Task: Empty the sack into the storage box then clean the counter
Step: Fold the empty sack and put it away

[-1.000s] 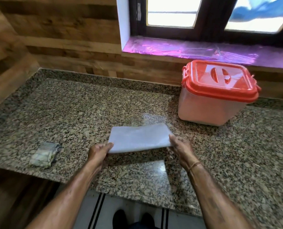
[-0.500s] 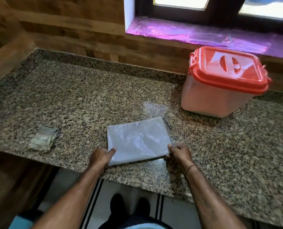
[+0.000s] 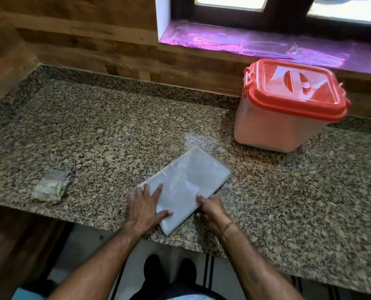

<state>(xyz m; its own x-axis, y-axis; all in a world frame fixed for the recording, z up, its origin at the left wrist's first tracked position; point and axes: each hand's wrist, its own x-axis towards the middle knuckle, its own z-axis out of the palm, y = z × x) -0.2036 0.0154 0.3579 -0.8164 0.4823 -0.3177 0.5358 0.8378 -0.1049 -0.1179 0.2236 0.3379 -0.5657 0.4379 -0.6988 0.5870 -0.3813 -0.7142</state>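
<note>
The empty white sack (image 3: 191,182) lies folded flat on the granite counter (image 3: 115,131), turned at an angle near the front edge. My left hand (image 3: 144,210) rests flat on its near left corner, fingers spread. At the sack's near right edge my right hand (image 3: 211,210) pinches it, thumb on top and fingers curled. The storage box (image 3: 277,126) stands at the back right with its red lid (image 3: 295,89) closed. A folded cloth (image 3: 51,188) lies on the counter at the left.
A faint whitish dusty patch (image 3: 198,139) shows on the counter just beyond the sack. A wooden wall runs behind and to the left, with a purple window sill (image 3: 256,46) above the box. My feet stand on the floor below the counter's front edge.
The sack was lowered from the air onto the counter and has turned so its far end points right. My left hand moved from its edge onto its top.
</note>
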